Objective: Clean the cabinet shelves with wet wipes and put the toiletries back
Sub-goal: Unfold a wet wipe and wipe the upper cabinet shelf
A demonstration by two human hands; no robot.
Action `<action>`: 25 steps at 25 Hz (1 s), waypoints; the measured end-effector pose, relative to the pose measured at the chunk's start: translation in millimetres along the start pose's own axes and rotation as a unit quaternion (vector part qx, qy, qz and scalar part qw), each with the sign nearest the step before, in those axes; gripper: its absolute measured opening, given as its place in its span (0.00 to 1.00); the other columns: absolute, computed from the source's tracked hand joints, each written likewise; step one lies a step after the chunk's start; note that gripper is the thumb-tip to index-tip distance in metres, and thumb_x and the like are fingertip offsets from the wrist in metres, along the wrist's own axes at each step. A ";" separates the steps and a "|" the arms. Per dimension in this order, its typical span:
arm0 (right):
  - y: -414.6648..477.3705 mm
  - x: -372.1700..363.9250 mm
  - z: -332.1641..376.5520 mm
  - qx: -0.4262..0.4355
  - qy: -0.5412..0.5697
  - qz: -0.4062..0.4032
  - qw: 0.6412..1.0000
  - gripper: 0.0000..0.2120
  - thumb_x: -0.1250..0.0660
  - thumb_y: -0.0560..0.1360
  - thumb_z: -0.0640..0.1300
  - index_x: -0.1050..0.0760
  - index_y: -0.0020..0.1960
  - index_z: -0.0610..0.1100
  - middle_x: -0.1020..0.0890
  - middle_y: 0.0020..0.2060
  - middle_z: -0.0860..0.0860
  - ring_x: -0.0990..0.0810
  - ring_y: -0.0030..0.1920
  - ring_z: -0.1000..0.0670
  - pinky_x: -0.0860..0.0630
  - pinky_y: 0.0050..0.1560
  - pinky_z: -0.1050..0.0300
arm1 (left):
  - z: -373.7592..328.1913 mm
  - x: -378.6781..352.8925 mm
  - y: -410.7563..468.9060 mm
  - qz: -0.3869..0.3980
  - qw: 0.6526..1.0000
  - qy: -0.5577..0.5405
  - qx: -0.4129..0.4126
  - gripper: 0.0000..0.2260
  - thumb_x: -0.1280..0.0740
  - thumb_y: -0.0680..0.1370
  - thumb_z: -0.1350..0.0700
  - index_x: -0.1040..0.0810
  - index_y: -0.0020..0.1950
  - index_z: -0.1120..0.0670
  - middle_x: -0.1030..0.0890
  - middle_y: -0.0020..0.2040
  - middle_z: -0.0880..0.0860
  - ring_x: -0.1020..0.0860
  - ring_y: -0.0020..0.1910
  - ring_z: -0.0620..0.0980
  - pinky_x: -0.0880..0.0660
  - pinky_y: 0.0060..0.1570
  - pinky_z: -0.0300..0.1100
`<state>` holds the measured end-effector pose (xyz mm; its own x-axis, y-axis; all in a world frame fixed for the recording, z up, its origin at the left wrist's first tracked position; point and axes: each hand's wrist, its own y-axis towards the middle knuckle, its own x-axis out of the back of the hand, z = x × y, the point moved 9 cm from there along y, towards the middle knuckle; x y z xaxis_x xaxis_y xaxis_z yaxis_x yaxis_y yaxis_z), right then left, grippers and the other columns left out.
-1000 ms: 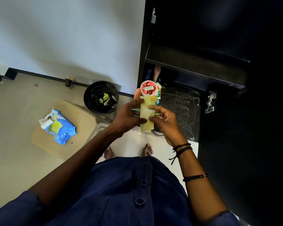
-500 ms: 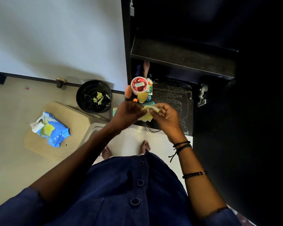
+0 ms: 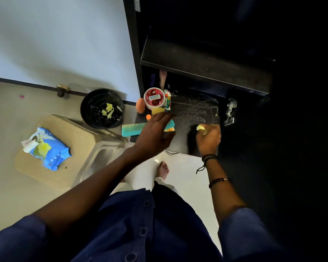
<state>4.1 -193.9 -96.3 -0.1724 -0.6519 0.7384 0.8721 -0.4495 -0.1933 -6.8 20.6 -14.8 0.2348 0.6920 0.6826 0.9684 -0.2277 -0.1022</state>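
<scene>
Lower shelf, centre right: streaked. Stool, lower left, carries wipes pack. Left hand, centre: fingers straight, holding nothing, over comb. Right hand grips yellow wipe on shelf. Jar at shelf's left end.

Matt black shelf w/ streaks; glossy plastic wipes pack; shiny metal hinge.

The left hand covers part of the comb.
</scene>
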 end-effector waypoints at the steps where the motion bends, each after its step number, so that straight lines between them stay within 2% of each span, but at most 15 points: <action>1: 8.6 -3.2 0.6 0.029 -0.049 0.001 0.998 0.09 0.35 0.74 0.35 0.21 0.52 0.36 0.25 0.56 0.41 0.24 0.56 0.42 0.29 0.58 0.60 | -5.4 0.3 3.8 -0.005 0.999 0.038 -0.029 0.26 0.31 0.75 0.55 0.33 0.72 0.56 0.32 0.71 0.55 0.36 0.70 0.54 0.34 0.67 0.48; 4: 20.9 -37.6 -3.9 0.104 -0.176 0.072 0.976 0.11 0.37 0.76 0.37 0.24 0.56 0.34 0.28 0.59 0.39 0.28 0.60 0.41 0.29 0.63 0.52 | -14.5 -1.2 16.1 -0.002 0.989 0.129 -0.078 0.32 0.32 0.75 0.55 0.41 0.76 0.55 0.43 0.77 0.55 0.47 0.76 0.55 0.45 0.73 0.51; 7: -5.7 -81.0 -13.8 0.173 -0.248 0.170 0.938 0.18 0.41 0.74 0.38 0.25 0.62 0.35 0.25 0.61 0.37 0.26 0.62 0.37 0.32 0.65 0.48 | -26.3 3.3 26.8 -0.017 0.970 0.208 -0.123 0.36 0.32 0.75 0.58 0.48 0.77 0.55 0.49 0.78 0.56 0.52 0.77 0.55 0.51 0.75 0.53; 10: -40.7 -107.6 -42.7 0.227 -0.319 0.245 0.887 0.23 0.44 0.72 0.39 0.28 0.64 0.30 0.24 0.62 0.35 0.25 0.64 0.37 0.46 0.72 0.51 | -45.2 15.4 39.3 -0.062 0.943 0.275 -0.175 0.36 0.33 0.74 0.58 0.48 0.77 0.57 0.47 0.78 0.58 0.52 0.77 0.56 0.51 0.75 0.55; 12: -42.9 -109.9 -53.6 0.205 -0.315 0.302 0.876 0.26 0.48 0.72 0.40 0.29 0.66 0.31 0.26 0.64 0.35 0.26 0.66 0.38 0.48 0.73 0.53 | -51.7 23.9 51.9 -0.086 0.933 0.300 -0.179 0.34 0.35 0.75 0.58 0.48 0.77 0.58 0.48 0.78 0.59 0.53 0.77 0.55 0.52 0.75 0.56; 15: 4.4 -104.0 -41.5 0.171 -0.300 0.313 0.885 0.30 0.52 0.71 0.42 0.33 0.68 0.29 0.30 0.67 0.33 0.31 0.69 0.36 0.39 0.74 0.48 | -42.5 32.0 71.1 -0.090 0.938 0.311 -0.124 0.39 0.35 0.73 0.60 0.54 0.78 0.57 0.52 0.78 0.57 0.58 0.77 0.52 0.57 0.75 0.55; 16: 29.1 -101.1 -29.7 0.164 -0.293 0.306 0.891 0.30 0.52 0.71 0.42 0.36 0.70 0.29 0.33 0.70 0.33 0.35 0.72 0.36 0.41 0.75 0.47 | -38.8 31.5 74.5 -0.080 0.940 0.312 -0.110 0.41 0.34 0.71 0.61 0.56 0.78 0.56 0.53 0.79 0.56 0.59 0.77 0.52 0.57 0.75 0.56; 18: 83.9 -97.5 -3.7 0.165 -0.277 0.285 0.902 0.30 0.44 0.73 0.40 0.42 0.75 0.35 0.40 0.74 0.37 0.43 0.76 0.40 0.46 0.76 0.50 | -36.2 28.4 76.5 -0.059 0.942 0.315 -0.104 0.45 0.33 0.68 0.62 0.57 0.78 0.55 0.55 0.79 0.55 0.60 0.77 0.52 0.58 0.75 0.56; 20: 125.8 -98.7 13.9 0.136 -0.262 0.295 0.909 0.33 0.38 0.74 0.39 0.46 0.77 0.43 0.43 0.76 0.43 0.43 0.76 0.41 0.46 0.76 0.52 | -35.6 27.8 75.6 -0.049 0.940 0.320 -0.102 0.46 0.32 0.68 0.61 0.58 0.77 0.55 0.57 0.78 0.55 0.60 0.77 0.52 0.58 0.75 0.57; 21: 134.6 -101.7 16.7 0.114 -0.271 0.313 0.903 0.35 0.37 0.75 0.40 0.48 0.78 0.46 0.45 0.77 0.45 0.44 0.76 0.42 0.47 0.76 0.53 | -35.0 27.9 75.6 -0.044 0.940 0.324 -0.099 0.46 0.31 0.68 0.61 0.59 0.77 0.54 0.57 0.78 0.54 0.60 0.77 0.53 0.58 0.74 0.57; 23: 127.6 -108.9 19.4 0.118 -0.271 0.320 0.900 0.36 0.37 0.75 0.39 0.51 0.78 0.44 0.50 0.77 0.45 0.48 0.77 0.44 0.51 0.76 0.55 | -33.3 27.0 75.7 -0.035 0.942 0.319 -0.094 0.47 0.31 0.69 0.60 0.59 0.77 0.54 0.57 0.78 0.54 0.60 0.77 0.53 0.57 0.74 0.58; 25: 98.2 -111.5 11.0 0.147 -0.239 0.283 0.917 0.35 0.37 0.74 0.39 0.48 0.77 0.41 0.46 0.77 0.43 0.45 0.76 0.42 0.46 0.76 0.51 | -32.3 26.7 76.3 -0.041 0.944 0.311 -0.098 0.48 0.31 0.68 0.61 0.60 0.77 0.53 0.58 0.78 0.54 0.62 0.76 0.52 0.57 0.74 0.58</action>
<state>114.0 -158.6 -190.5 0.5048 -0.3556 0.7865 0.8581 0.1076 -0.5021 70.7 -0.4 19.0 0.0050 0.1907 0.9816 0.9327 -0.3549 0.0642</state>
